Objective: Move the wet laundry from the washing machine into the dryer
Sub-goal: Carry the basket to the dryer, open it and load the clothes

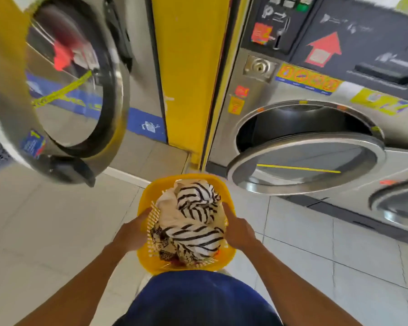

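A yellow plastic laundry basket (189,181) hangs above the tiled floor in front of me, filled with wet laundry (193,217): black-and-white striped cloth, cream cloth and a dark patterned piece. My left hand (133,231) grips the basket's left rim. On the right rim, my right hand (239,231) holds it the same way. The steel machine on the right has a dark, open drum (299,124), its round door (304,165) swung partly out beneath the opening. At the left, another machine's round glass door (80,95) stands wide open.
A yellow pillar (189,71) separates the two machines. A coin panel (276,24) and a red arrow sticker sit above the right drum. A further machine door (398,205) shows low at the far right. Pale floor tiles spread around me.
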`<move>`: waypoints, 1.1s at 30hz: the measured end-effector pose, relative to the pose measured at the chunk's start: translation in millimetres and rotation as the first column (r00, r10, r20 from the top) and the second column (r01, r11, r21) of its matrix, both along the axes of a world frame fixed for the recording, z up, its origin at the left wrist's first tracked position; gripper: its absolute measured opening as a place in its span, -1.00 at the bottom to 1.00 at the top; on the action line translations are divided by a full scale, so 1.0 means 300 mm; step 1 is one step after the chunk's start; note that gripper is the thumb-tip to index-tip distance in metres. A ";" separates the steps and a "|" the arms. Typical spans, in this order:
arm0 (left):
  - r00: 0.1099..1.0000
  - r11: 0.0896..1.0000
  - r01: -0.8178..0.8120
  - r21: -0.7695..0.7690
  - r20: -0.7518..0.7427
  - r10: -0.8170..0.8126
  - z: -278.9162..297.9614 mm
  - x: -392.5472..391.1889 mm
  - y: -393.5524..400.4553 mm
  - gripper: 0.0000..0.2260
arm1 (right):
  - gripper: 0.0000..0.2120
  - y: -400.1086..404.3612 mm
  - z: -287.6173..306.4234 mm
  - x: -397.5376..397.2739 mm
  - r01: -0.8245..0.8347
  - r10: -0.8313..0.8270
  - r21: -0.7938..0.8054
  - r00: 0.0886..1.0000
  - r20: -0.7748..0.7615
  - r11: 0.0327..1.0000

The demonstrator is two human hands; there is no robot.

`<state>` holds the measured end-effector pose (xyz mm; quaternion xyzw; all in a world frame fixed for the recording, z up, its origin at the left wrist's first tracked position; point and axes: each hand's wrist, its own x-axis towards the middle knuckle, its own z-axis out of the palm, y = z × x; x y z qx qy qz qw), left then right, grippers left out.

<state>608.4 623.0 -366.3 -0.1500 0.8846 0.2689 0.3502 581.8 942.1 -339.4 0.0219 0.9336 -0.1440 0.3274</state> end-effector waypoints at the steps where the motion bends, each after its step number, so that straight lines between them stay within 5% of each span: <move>1: 0.999 0.999 -0.036 -0.003 0.010 0.036 -0.013 0.023 -0.018 -0.24 | -0.15 -0.020 -0.009 -0.013 -0.023 0.023 -0.004 1.000 0.022 1.000; 10: 0.922 0.926 -0.376 -0.037 0.091 0.377 -0.045 0.265 -0.029 -0.31 | -0.16 -0.172 -0.083 -0.161 -0.348 0.343 0.025 0.933 0.111 0.937; 18: 0.793 0.803 -0.593 -0.059 0.134 0.595 -0.088 0.223 0.055 -0.30 | -0.25 -0.225 -0.157 -0.366 -0.527 0.530 -0.056 0.843 0.097 0.848; 33: 0.633 0.680 -0.726 -0.108 0.282 0.721 -0.529 0.021 0.272 -0.18 | -0.19 -0.177 -0.700 -0.736 -0.704 0.677 -0.063 0.648 0.349 0.707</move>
